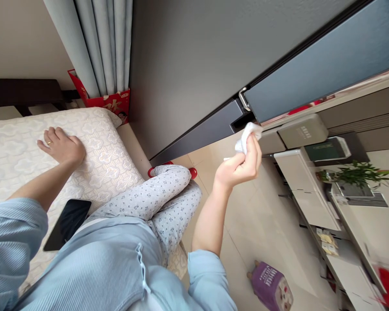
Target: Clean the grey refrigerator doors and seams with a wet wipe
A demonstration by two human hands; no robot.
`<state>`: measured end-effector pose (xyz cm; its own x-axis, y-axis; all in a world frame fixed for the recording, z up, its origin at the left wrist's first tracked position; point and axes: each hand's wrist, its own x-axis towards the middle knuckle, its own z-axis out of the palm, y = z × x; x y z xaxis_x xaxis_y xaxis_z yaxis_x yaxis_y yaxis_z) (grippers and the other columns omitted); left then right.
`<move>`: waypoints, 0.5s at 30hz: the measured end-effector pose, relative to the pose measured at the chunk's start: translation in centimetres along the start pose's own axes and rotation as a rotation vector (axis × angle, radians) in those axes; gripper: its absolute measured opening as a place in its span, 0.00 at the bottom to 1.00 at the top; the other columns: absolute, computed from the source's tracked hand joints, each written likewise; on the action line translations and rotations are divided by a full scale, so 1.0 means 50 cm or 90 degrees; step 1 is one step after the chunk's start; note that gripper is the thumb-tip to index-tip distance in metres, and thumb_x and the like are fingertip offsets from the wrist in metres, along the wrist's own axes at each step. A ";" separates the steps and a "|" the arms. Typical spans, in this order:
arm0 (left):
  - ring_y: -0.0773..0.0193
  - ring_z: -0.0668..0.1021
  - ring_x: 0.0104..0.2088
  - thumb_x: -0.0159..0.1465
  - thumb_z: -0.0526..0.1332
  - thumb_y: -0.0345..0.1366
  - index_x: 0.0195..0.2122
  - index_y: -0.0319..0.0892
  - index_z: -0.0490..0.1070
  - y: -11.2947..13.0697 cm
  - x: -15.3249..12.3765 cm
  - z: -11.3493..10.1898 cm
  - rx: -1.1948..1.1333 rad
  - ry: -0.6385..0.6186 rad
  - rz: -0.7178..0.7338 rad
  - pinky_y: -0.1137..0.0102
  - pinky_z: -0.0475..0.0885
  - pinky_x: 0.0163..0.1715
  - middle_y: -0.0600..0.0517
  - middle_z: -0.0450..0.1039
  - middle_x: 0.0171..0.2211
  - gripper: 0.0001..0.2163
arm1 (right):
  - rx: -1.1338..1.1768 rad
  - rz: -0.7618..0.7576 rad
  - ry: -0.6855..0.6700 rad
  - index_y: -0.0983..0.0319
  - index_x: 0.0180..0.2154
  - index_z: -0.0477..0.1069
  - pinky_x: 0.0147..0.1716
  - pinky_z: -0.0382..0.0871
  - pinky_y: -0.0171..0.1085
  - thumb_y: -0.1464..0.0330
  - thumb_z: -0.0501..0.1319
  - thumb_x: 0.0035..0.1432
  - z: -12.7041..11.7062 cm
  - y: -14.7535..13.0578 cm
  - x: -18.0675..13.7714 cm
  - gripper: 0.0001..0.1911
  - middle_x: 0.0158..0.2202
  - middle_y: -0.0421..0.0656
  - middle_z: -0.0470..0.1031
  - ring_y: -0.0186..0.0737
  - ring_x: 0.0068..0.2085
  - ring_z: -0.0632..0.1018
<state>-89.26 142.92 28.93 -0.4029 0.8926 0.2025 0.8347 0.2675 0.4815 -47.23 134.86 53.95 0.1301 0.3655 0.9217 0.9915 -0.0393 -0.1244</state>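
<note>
My left hand [60,144] rests flat on the quilted cream mattress cover [100,149], fingers spread, with a ring on one finger. It holds nothing. Raised out to the right, my right hand [241,166] is closed on a crumpled white tissue [248,136]. A short white end pokes out by the thumb, and I cannot make out what it is. The tissue is near the lower end of a big dark grey panel [194,69], close to a metal bracket [244,99]; whether they touch is unclear. A black tablet or phone [67,224] lies beside my left forearm.
Grey curtains [100,47] hang into a red box [113,103] by the bed corner. A purple stool [272,285] stands on the tiled floor [226,246]. Along the right are white cabinets [307,185], a potted plant [356,175] and a grey case [304,131].
</note>
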 end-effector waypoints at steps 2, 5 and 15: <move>0.41 0.55 0.73 0.74 0.45 0.39 0.61 0.23 0.58 0.001 0.001 0.001 -0.013 -0.008 -0.006 0.27 0.52 0.50 0.29 0.56 0.67 0.23 | 0.005 -0.042 0.033 0.67 0.55 0.76 0.60 0.76 0.49 0.74 0.41 0.66 -0.001 -0.008 0.006 0.29 0.54 0.52 0.77 0.45 0.59 0.79; 0.43 0.55 0.74 0.72 0.50 0.35 0.65 0.25 0.59 0.006 0.004 0.002 -0.047 -0.008 -0.045 0.29 0.45 0.65 0.30 0.56 0.69 0.24 | -0.001 -0.094 -0.019 0.66 0.55 0.75 0.63 0.73 0.51 0.75 0.40 0.65 0.009 -0.015 0.015 0.29 0.54 0.51 0.77 0.44 0.61 0.77; 0.43 0.55 0.73 0.71 0.48 0.35 0.64 0.26 0.59 0.011 0.004 -0.002 -0.037 -0.017 -0.055 0.29 0.45 0.65 0.31 0.55 0.69 0.23 | 0.117 -0.085 -0.025 0.65 0.49 0.76 0.60 0.76 0.50 0.75 0.41 0.66 0.019 -0.020 0.002 0.26 0.47 0.50 0.78 0.43 0.57 0.79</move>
<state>-88.92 143.21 29.33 -0.4617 0.8767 0.1351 0.7738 0.3236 0.5445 -48.24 135.80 53.80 -0.0068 0.3917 0.9201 0.9812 0.1802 -0.0695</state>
